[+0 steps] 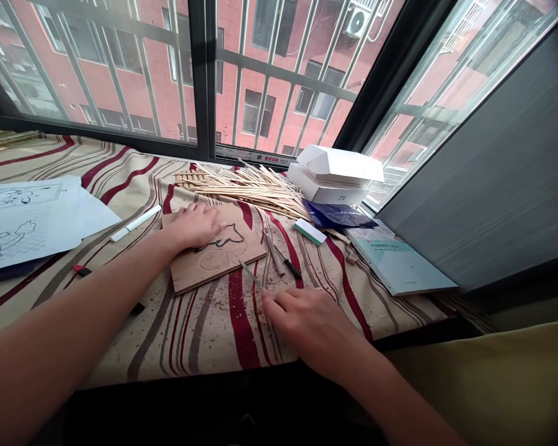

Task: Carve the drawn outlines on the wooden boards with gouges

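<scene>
A wooden board (232,260) lies tilted on the striped cloth, with a dark-outlined drawing and pale cut lines on its face. My left hand (198,224) rests flat on its upper left part, fingers stretched out and covering some of the drawing. In my right hand (307,322), closed fingers grip a thin metal carving tool (251,275). Its tip reaches the board's lower right edge; I cannot tell whether it touches. The handle is hidden in the hand. Just beyond lie a wooden-handled tool (274,253) and a black-handled tool (290,265).
Wood crumbs dot the striped cloth (214,347). Thin wooden sticks (255,189) are piled by the window, beside a white box (330,186). A green-and-white block (310,231) and a book (400,260) lie right. Drawn sheets (28,217) and a white pen (136,223) lie left.
</scene>
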Available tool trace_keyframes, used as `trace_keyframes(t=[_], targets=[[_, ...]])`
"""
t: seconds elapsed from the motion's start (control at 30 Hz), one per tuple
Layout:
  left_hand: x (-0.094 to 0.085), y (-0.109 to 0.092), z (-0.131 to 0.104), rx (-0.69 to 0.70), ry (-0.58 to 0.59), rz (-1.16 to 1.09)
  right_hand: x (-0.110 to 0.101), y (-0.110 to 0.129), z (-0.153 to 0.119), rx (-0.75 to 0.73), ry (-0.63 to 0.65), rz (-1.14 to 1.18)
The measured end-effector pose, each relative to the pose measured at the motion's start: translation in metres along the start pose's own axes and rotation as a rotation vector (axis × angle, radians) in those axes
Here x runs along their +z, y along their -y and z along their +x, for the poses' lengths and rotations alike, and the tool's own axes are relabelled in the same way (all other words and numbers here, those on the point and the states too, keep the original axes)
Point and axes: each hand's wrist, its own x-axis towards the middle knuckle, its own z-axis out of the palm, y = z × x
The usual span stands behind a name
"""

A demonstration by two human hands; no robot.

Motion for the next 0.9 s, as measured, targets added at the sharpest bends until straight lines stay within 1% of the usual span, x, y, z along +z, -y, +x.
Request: trace_keyframes(t=[0.17,0.27,0.4,0.53,0.6,0.7,0.83,0.9], targets=[[-0.001,0.0,-0.001,-0.016,0.003,0.004,-0.001,-0.003,0.001,-0.002,0.021,0.008],[0.0,0.0,0.0,0.006,0.006,0.005,0.001,-0.002,0.0,0.001,0.034,0.026],[0.001,0.001,0.001,-0.005,0.005,0.015,0.004,0.0,-0.001,0.002,-0.013,0.023],[0.001,0.001,0.001,0.011,0.016,0.013,0.003,0.0,0.0,0.019,-0.001,0.027],[0.0,0.002,0.001,0.018,0.02,0.02,0.006,0.0,0.002,0.04,-0.027,0.036],[0.001,0.004,0.001,0.014,0.003,0.026,0.016,0.001,0.003,0.095,-0.145,0.106],[0.001,0.008,0.002,0.045,-0.001,0.027,0.035,0.004,-0.008,0.324,-0.495,0.314],[0.0,0.008,0.002,0.045,0.01,0.028,0.041,0.007,-0.014,0.359,-0.595,0.393]])
